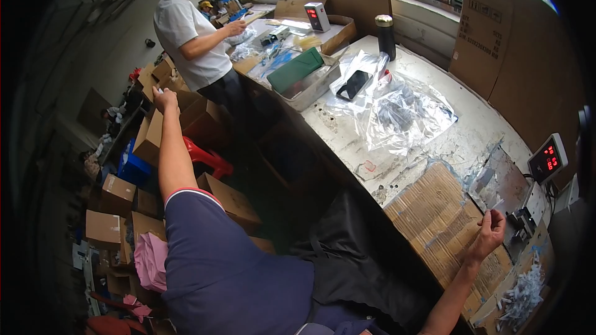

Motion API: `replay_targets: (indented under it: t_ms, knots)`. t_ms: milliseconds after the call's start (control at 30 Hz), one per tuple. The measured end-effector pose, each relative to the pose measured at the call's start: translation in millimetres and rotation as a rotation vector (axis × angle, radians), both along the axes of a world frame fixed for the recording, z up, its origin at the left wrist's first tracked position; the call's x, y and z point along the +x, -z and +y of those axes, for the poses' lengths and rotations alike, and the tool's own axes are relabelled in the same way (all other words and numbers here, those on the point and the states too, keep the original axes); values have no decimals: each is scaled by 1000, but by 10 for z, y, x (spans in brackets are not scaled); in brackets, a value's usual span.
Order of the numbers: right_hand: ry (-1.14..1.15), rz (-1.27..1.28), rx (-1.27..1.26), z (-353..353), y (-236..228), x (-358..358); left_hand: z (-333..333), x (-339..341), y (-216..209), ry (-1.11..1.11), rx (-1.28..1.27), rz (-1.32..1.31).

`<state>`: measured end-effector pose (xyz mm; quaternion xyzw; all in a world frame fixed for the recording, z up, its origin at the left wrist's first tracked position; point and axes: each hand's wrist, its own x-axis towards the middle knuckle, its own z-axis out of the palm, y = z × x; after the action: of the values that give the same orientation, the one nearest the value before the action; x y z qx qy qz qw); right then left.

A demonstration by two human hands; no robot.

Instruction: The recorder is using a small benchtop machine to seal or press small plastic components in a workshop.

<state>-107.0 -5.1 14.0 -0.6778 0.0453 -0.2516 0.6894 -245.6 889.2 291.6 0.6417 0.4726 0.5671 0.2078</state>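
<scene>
My left arm stretches out to the far left, and my left hand (166,100) is closed near the open cardboard boxes. A small whitish bit shows at its fingertips, too small to name. Over the right end of the workbench, my right hand (490,233) has its fingers pinched together. A small clear-white piece (498,204) sticks up at those fingertips; its kind cannot be made out. Below this hand lies a worn corrugated cardboard sheet (428,211). Just beyond stands a metal fixture (526,214) beside a display box with red digits (547,159).
Clear plastic bags (403,115), a black phone (354,85) and a dark flask (385,38) are on the bench. White scraps (523,294) pile at its near right corner. A co-worker in a white shirt (192,31) stands far left. Cardboard boxes (226,201) and a red stool (208,158) crowd the floor.
</scene>
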Motion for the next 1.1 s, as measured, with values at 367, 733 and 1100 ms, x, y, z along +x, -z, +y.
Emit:
replay_targets:
  t_ms: [367, 733, 1100]
  knots:
    - [25, -10, 54, 1, 22, 38, 282, -129, -11, -31, -39, -9]
    - [37, 12, 17, -52, 21, 12, 305, -120, 204, -111, -34, 70]
    - [35, -1, 44, -38, 28, 21, 111, 51, 366, -68, -51, 59]
